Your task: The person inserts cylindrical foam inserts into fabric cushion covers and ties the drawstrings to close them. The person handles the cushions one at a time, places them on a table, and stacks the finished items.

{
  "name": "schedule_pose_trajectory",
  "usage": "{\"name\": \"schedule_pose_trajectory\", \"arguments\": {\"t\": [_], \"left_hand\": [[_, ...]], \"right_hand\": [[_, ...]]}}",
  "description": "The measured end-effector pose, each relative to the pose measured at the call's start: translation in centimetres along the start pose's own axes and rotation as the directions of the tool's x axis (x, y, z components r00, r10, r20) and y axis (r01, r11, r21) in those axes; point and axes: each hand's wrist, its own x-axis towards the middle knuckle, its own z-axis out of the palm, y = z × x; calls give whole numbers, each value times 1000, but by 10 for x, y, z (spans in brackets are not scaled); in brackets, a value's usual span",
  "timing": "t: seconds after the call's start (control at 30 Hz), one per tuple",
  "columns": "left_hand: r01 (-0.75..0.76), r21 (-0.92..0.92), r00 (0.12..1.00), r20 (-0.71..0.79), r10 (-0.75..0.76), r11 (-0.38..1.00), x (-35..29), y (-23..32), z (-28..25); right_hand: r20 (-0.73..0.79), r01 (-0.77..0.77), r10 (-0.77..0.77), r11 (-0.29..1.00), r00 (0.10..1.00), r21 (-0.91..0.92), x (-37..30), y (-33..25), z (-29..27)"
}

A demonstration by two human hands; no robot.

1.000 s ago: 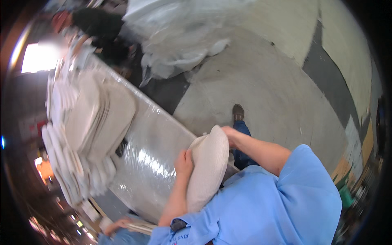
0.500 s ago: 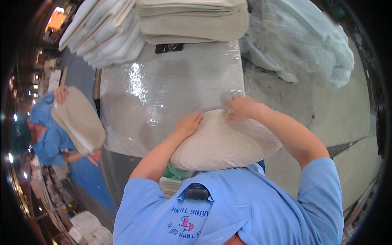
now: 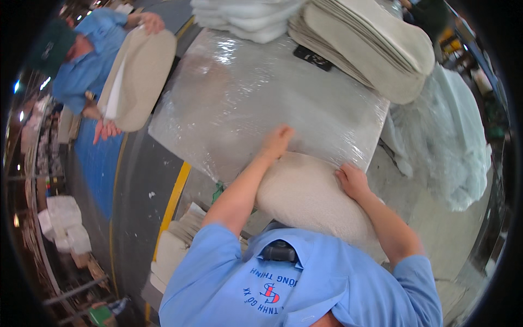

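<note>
A plump beige cushion [image 3: 310, 191] rests between my belly and the near edge of the plastic-wrapped table [image 3: 245, 98]. At its far left edge is my left hand [image 3: 278, 141], slightly blurred, with the fingers curled in; what they pinch, if anything, is too small to make out. My right hand [image 3: 353, 180] grips the cushion's far right rim, fingers bent over the fabric. The cushion's near side is partly hidden by my shirt and right forearm.
A stack of flat beige covers [image 3: 365, 49] lies at the table's far right, beside a small black item [image 3: 312, 58]. White pads [image 3: 250, 19] are piled at the back. Clear plastic bags [image 3: 441, 136] bulge at right. A co-worker [image 3: 95, 60] at far left holds another beige cushion [image 3: 144, 76].
The view has turned, so the table and stacks sit further right. My left hand has gone to the cushion's far left edge; my right hand has shifted down to its right rim.
</note>
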Motion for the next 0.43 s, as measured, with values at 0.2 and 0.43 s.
{"name": "schedule_pose_trajectory", "arguments": {"t": [0.2, 0.43], "left_hand": [[265, 192, 919, 245, -308, 945, -124, -115, -26], [117, -64, 947, 307, -91, 991, -122, 51, 65]], "right_hand": [[57, -109, 108, 994, 993, 9, -22, -27, 7], [4, -146, 211, 663, 977, 734, -32, 3, 26]]}}
